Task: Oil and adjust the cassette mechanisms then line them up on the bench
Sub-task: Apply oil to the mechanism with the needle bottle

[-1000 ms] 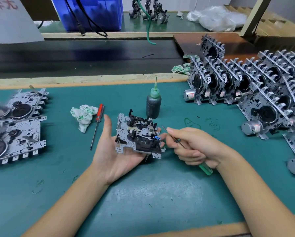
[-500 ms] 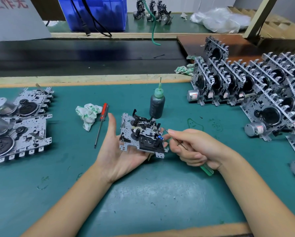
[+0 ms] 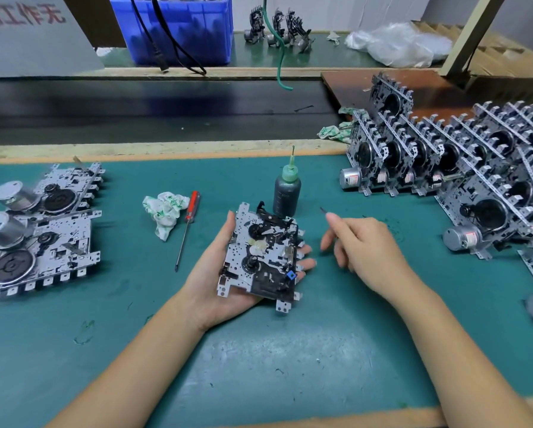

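One cassette mechanism (image 3: 262,257) lies face-up in the left hand (image 3: 225,282), above the bench (image 3: 259,366) mat roughly midway between its near and far edges. Palm sits under the plate, thumb up along its left edge, fingertips showing past its right edge. Long axis runs near-to-far, tilted slightly, blue part at the near right corner. Right hand (image 3: 364,251) is just right of it, apart from the mechanism, fingers curled round a thin tool (image 3: 323,209) whose tip pokes out toward the far edge; handle hidden in the fist. So the right hand is the working hand and the nearer one to the mechanism's right side; likely next move is either back in for adjustment or out to the oil bottle (image 3: 286,193), which stands upright just beyond the mechanism. Red screwdriver (image 3: 187,225) and a crumpled rag (image 3: 164,211) lie left of it. Two mechanisms (image 3: 39,239) lie flat toward the left edge. Many more stand on edge in rows (image 3: 444,162) at the far right corner; I cannot tell which group is the finished one, so where this unit goes next is unclear.
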A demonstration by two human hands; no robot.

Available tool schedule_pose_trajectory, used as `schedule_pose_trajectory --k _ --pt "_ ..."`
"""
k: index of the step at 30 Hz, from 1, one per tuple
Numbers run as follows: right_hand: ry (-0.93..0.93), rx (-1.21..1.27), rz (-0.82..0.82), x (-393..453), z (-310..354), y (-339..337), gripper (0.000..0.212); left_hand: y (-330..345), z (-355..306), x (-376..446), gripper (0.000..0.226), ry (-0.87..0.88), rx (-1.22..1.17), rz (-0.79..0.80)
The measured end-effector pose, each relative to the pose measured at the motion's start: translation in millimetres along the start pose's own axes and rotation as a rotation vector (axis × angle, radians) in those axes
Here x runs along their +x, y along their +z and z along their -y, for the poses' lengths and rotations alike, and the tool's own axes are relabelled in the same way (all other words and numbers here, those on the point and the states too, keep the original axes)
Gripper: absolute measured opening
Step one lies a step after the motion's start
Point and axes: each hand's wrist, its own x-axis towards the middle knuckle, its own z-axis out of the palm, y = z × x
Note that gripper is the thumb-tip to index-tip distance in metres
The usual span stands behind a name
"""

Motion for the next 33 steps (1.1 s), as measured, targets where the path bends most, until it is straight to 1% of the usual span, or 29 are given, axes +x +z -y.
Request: schedule_pose_trajectory --k 1,2,3,4,6,8,11,13,15,19,22,25,27,30,33 --pt "-0.025 -0.235 -0.062 1 -3 1 0.044 0 0 0 0.079 -0.006 -0.006 0.011" --pt "-0.043 -0.412 -0.094 1 -5 2 0.039 1 -1 -1 0.078 -0.011 -0.012 0.020" --pt "-0.070 -0.504 -0.119 1 -6 5 0.034 1 -1 -1 0.078 -0.015 -0.021 0.029" --pt "-0.113 -0.526 -0.140 1 -7 7 0.029 1 -2 -1 0.077 -0.021 -0.026 0.038" --pt "-0.233 -0.435 -0.162 2 -8 11 0.021 2 -2 -1 0.076 -0.034 -0.028 0.060" --pt "-0.303 -0.264 -0.174 1 -5 16 0.023 2 -1 -1 0.074 -0.035 -0.026 0.085" --pt "-0.271 0.010 -0.239 4 2 24 0.027 2 -2 -2 0.071 -0.016 -0.037 0.110" --pt "-0.217 0.140 -0.240 12 9 27 0.030 1 -2 -2 0.071 -0.012 -0.057 0.117" --pt "-0.165 0.209 -0.194 26 15 25 0.037 -1 -2 -1 0.072 -0.013 -0.074 0.122" --pt "-0.079 0.258 0.016 52 22 23 0.049 -3 -3 -2 0.072 -0.010 -0.075 0.119" --pt "-0.024 0.318 0.126 61 24 25 0.045 -4 -2 -3 0.071 -0.007 -0.113 0.137" --pt "-0.005 0.451 0.170 58 22 25 0.038 -4 -2 -3 0.071 -0.005 -0.129 0.136" --pt "0.004 0.578 0.115 52 19 24 0.033 -3 -3 -3 0.072 -0.007 -0.129 0.129" --pt "-0.007 0.710 -0.020 41 20 14 0.012 -3 -2 -2 0.074 -0.019 -0.126 0.121" --pt "0.024 0.825 -0.167 26 18 6 0.007 -4 -3 -2 0.075 -0.015 -0.128 0.115"
